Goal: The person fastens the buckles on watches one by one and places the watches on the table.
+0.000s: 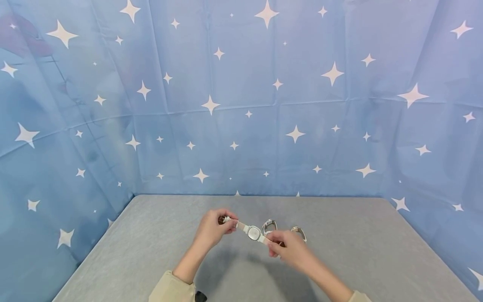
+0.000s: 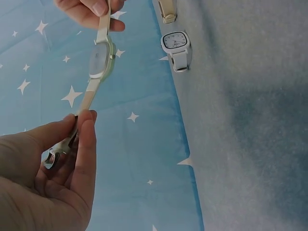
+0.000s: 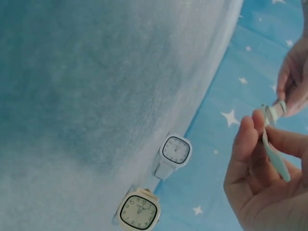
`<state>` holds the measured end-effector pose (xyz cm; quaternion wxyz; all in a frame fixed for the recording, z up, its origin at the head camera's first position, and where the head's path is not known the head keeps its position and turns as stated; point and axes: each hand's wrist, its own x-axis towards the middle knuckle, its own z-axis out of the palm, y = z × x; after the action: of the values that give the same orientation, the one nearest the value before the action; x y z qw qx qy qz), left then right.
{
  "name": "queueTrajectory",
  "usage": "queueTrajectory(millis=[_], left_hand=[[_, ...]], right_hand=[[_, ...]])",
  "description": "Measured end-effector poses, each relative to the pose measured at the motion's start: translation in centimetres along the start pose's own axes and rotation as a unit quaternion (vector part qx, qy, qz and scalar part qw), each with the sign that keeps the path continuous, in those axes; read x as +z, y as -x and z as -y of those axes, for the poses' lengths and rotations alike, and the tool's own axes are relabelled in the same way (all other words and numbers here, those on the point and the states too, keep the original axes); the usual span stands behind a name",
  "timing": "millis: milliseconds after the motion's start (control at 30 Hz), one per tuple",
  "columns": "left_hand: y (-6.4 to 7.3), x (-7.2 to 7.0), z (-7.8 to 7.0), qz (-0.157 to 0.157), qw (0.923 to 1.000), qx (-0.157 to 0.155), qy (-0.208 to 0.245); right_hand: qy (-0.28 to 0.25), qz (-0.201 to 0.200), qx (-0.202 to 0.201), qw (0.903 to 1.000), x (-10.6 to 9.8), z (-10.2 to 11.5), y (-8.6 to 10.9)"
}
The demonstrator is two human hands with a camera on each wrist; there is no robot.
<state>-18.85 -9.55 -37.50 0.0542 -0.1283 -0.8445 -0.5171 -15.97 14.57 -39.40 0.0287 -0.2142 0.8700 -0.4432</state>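
Observation:
A pale green wristwatch (image 1: pixel 254 233) is stretched between both hands above the grey table, its case in the middle. My left hand (image 1: pixel 213 228) pinches the buckle end of its strap between thumb and fingers; in the left wrist view the metal buckle (image 2: pixel 51 159) pokes out below the fingers. Gripping the other strap half is my right hand (image 1: pixel 290 249), with the strap's pale green tip (image 3: pixel 276 161) sticking out past the fingers in the right wrist view. Behind the right hand stand a white watch (image 3: pixel 176 150) and a cream watch (image 3: pixel 139 211).
The grey table (image 1: pixel 151 251) reaches back to a blue curtain (image 1: pixel 241 84) with white stars, which also runs along both sides. A small black object (image 1: pixel 201 296) shows beside the left sleeve (image 1: pixel 171 289).

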Motion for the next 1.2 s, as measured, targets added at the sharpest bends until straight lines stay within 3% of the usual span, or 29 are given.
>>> queueTrajectory(millis=[167,333,500,667,833,933,1033,1200], left_hand=[[0.0,0.0,0.2,0.004,0.9999,-0.008,0.009],[-0.1,-0.2,0.5,0.000,0.9988,-0.031,0.039],[-0.2,-0.3,0.7,-0.006,0.9971,-0.046,0.059],[-0.1,-0.5,0.9,-0.006,0.9949,-0.058,0.082],[0.1,-0.6,0.9,-0.006,0.9925,-0.067,0.102],[0.2,-0.6,0.9,0.003,0.9921,-0.061,0.110],[0.2,-0.6,0.8,0.023,0.9909,-0.053,0.121],[0.3,-0.5,0.3,0.044,0.9895,-0.040,0.132]], right_hand=[[-0.057,0.025,0.007,0.9981,-0.5,-0.4,0.1],[-0.139,0.039,0.022,0.9892,-1.5,-0.6,0.3],[-0.169,0.065,0.022,0.9831,-2.7,-0.7,0.4],[-0.223,0.120,0.019,0.9672,-3.9,-0.7,1.0],[-0.267,0.170,-0.024,0.9483,-4.4,-1.0,1.2],[-0.266,0.155,-0.053,0.9500,-4.1,-1.2,1.1],[-0.262,0.116,-0.065,0.9557,-3.8,-1.1,0.9],[-0.271,0.061,-0.112,0.9541,-3.5,-1.1,0.6]])
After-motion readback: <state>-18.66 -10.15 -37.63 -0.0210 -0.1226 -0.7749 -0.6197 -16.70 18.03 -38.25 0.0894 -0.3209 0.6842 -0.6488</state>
